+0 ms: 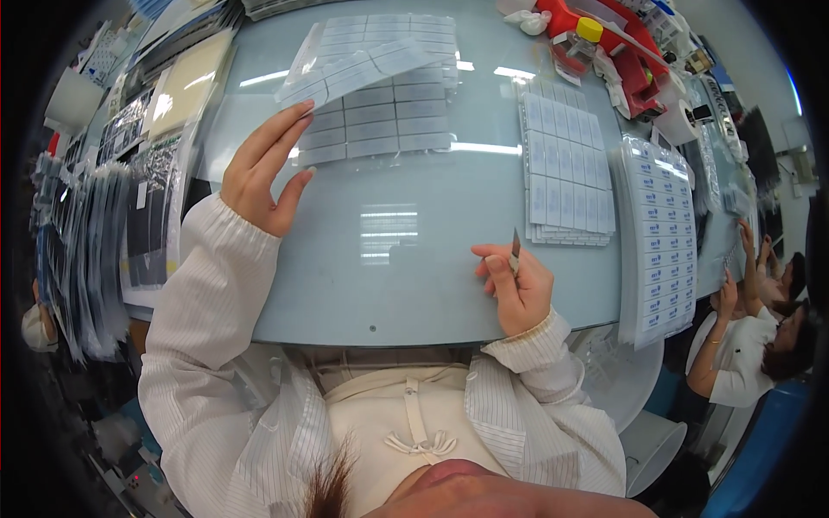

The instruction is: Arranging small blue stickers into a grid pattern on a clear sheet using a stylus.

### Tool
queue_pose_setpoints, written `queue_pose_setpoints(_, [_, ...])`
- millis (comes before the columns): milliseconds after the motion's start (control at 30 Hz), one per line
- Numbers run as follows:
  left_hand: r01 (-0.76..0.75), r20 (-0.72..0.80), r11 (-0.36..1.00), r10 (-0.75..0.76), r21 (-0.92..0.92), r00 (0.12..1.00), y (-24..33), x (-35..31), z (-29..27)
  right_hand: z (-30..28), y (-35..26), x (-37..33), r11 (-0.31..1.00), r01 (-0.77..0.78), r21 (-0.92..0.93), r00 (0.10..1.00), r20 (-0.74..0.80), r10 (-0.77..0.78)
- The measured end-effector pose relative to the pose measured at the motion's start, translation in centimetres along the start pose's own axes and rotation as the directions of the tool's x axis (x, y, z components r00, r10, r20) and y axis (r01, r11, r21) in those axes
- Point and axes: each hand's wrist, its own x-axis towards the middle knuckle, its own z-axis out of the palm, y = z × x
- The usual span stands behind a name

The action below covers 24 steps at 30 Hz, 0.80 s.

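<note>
Nearest, one small pointed knife [516, 244] was held in the narrow grip of the right hand [520, 289], above the table [389, 298]. To its right, one pile of blue-printed sheets [661, 246] was set at the table's side. The left hand's [263, 168] grip was wide, thumb spread from the fingers; by its fingertips one pale label strip [363, 73] was touched, angled across one stack of label sheets [376, 125]. Another stack [567, 164] was placed farther right. Beyond it, one yellow-capped bottle [588, 34] was seen.
</note>
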Motion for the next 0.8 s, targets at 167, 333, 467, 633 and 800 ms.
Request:
queue_pose_setpoints(167, [-0.146,0.165,0.972,0.177,-0.185,0.970,4.6,-4.1,-2.1,0.0,0.5,-0.6,0.979,-0.081,0.185,0.982,-0.155,0.111])
queue_pose_setpoints(333, [-0.166,0.366,0.975,0.210,-0.148,0.907,8.0,-10.9,-2.5,-0.1,0.6,-0.2,0.969,-0.060,0.240,0.955,-0.269,0.126])
queue_pose_setpoints(467, [-0.102,0.330,0.981,0.153,-0.168,0.931,9.0,-13.4,-2.8,0.2,0.4,0.4,0.993,-0.083,0.084,0.980,-0.174,0.097])
queue_pose_setpoints(633, [-0.075,0.328,0.983,0.128,-0.169,0.936,9.3,-13.7,-2.5,0.2,0.8,0.4,0.998,-0.034,-0.051,0.986,-0.162,0.025])
queue_pose_setpoints(800, [-0.079,0.287,0.981,0.128,-0.177,0.949,9.1,-14.2,-2.1,-0.4,0.8,-0.2,0.984,-0.020,-0.179,0.991,-0.137,-0.004])
